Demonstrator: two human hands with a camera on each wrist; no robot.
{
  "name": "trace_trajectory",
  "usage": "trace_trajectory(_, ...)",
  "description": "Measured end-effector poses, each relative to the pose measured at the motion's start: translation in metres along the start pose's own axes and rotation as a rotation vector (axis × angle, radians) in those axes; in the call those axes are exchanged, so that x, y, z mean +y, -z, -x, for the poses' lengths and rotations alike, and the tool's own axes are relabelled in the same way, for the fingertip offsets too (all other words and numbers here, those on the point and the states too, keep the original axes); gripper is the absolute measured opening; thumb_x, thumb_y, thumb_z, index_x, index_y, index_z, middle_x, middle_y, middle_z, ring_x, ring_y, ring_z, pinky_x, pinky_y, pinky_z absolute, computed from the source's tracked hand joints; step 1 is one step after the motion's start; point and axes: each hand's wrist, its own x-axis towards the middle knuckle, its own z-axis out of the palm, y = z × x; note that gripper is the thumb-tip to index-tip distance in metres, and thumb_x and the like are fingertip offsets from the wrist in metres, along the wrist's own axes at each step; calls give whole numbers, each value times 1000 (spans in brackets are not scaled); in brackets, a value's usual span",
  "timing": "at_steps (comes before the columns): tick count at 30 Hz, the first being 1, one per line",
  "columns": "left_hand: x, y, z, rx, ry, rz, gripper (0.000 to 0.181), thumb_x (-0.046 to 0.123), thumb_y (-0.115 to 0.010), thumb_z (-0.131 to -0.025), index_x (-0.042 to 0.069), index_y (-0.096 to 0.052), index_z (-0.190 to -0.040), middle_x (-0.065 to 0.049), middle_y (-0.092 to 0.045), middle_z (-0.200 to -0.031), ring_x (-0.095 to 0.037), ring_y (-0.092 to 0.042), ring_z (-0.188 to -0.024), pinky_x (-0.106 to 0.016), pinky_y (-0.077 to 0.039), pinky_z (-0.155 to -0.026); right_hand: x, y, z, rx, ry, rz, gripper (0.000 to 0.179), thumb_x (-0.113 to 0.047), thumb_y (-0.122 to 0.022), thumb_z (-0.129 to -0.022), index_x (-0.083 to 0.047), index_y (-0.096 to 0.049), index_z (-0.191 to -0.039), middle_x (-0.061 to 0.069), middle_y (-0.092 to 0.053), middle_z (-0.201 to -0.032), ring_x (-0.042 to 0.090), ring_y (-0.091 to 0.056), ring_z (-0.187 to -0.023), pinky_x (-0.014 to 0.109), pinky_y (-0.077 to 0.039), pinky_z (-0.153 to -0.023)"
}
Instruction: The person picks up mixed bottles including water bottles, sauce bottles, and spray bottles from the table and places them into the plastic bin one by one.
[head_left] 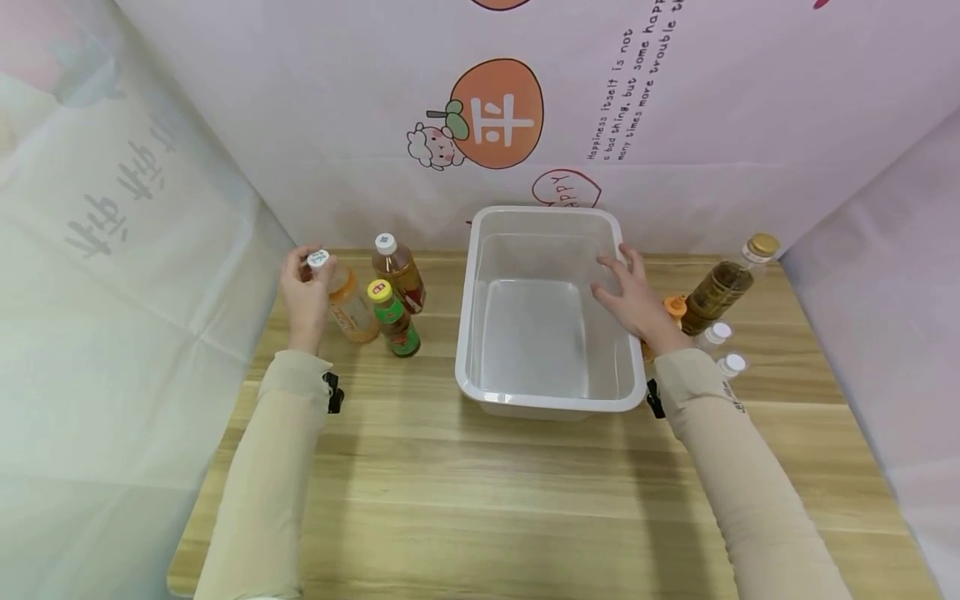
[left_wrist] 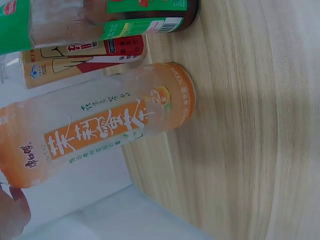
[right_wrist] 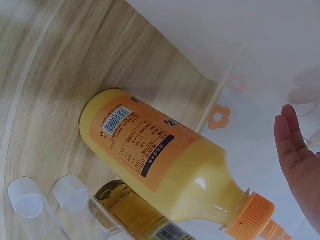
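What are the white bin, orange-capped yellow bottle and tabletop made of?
White bin: probably semi-gloss plastic; rounded, moulded-looking corners.
Yellow bottle: likely glossy plastic, from sharp shoulder highlights; glass not ruled out.
Tabletop: wood or printed laminate, satin; grain shows.

The person wore long, plain beige sleeves, both the left sleeve (head_left: pixel 266 475) and the right sleeve (head_left: pixel 738 475) lightly creased. Each reached the wrist, where a small black fitting jutted out: a left fitting (head_left: pixel 334 395) and a right fitting (head_left: pixel 656 400). Both hands (head_left: pixel 306 292) were bare.
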Motion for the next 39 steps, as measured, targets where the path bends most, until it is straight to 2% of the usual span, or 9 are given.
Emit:
trace_trajectory(4, 9, 1, 5, -10, 41, 9, 42, 12, -66, -88, 7, -51, -126, 15, -50, -102, -1, -47, -90, -18, -40, -81, 0, 0, -1, -2, -5, -6, 63, -40, -43, -98, -13, -24, -151, 8, 12, -160, 51, -27, -135, 69, -36, -100)
trace_trajectory(10, 7, 5, 5, -2, 27, 68, 43, 8, -70, -84, 11, -50, -123, 14, -52, -100, -2, -49, -89, -17, -40, -79, 2, -2, -2, 3, -6, -9, 61, -36, -45, -97, -13, -25, -150, 8, 11, -160, 51, -28, -135, 69, -37, -101)
trace_trajectory(16, 12, 10, 4, 30, 50, 139, 45, 2, -72, -80, 15, -50, -118, 11, -53, -101, -3, -50, -88, -14, -42, -76, 1, -3, -1, -6, 0, -19, 60, -37, -44, -98, -12, -27, -150, 9, 11, -160, 51, -27, -136, 69, -36, -103)
trace_trajectory(21, 19, 10, -7, 94, 33, 213, 46, -2, -73, -78, 15, -51, -115, 10, -54, -99, -4, -50, -88, -15, -41, -76, 1, -1, 0, -9, -9, -26, 61, -39, -43, -98, -13, -25, -151, 8, 12, -160, 51, -28, -135, 69, -35, -103)
trace_trajectory(25, 34, 8, -15, 129, 3, 245, 48, -4, -73, -77, 14, -53, -116, 10, -55, -99, -4, -51, -89, -15, -40, -78, 1, 1, 0, -4, -15, -33, 61, -38, -43, -98, -13, -25, -151, 8, 13, -160, 51, -27, -136, 69, -35, -103)
trace_trajectory(29, 55, 10, -18, 120, -18, 234, 51, -3, -74, -77, 14, -51, -120, 8, -54, -103, -4, -50, -92, -15, -41, -80, 2, 0, -1, -6, -5, -36, 61, -38, -43, -98, -12, -25, -150, 8, 13, -160, 50, -25, -138, 69, -33, -105)
trace_trajectory(32, 72, 9, -17, 105, -45, 218, 53, 0, -74, -77, 15, -50, -122, 8, -54, -105, -5, -50, -94, -16, -41, -81, 2, -1, -1, -9, -7, -40, 61, -38, -43, -98, -12, -26, -150, 7, 13, -160, 51, -25, -137, 69, -34, -104)
trace_trajectory(36, 96, 4, -13, 89, -76, 253, 53, 1, -75, -78, 18, -50, -121, 7, -52, -106, -6, -50, -95, -17, -40, -81, 3, 0, -1, -3, -12, -43, 59, -37, -44, -98, -14, -26, -150, 7, 12, -160, 51, -26, -137, 69, -36, -102)
trace_trajectory(39, 113, 1, -11, 105, -111, 288, 54, 0, -75, -77, 18, -49, -120, 6, -52, -105, -6, -50, -93, -18, -40, -80, 4, 0, -1, 0, -8, -40, 60, -36, -44, -98, -13, -26, -150, 7, 11, -160, 51, -26, -136, 69, -36, -102)
